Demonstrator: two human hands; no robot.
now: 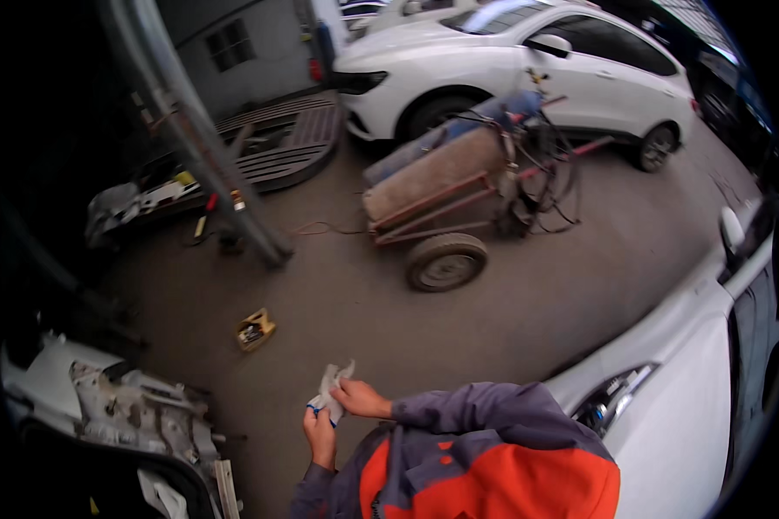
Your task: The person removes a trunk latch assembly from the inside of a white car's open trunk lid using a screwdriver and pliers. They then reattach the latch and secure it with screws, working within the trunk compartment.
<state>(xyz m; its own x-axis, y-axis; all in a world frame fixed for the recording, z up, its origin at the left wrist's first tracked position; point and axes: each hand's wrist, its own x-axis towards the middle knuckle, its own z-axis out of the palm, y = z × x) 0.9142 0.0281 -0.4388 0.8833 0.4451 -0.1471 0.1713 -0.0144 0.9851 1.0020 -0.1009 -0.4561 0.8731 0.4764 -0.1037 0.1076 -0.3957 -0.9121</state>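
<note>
A white cloth work glove with a blue cuff edge [330, 384] is between my two hands, below the middle of the view. My left hand [322, 441] grips the blue-edged end from below. My right hand [362, 400] is closed on the upper part, a little to the right. My forearms come from grey sleeves of a grey and orange jacket.
A stripped white car body [112, 415] is at lower left, a white car [675, 389] close on my right. Ahead stand a wheeled gas-cylinder cart [433, 177] with hoses, another white car [511, 52], a steel post [199, 164]. A small yellow box [255, 329] lies on the floor.
</note>
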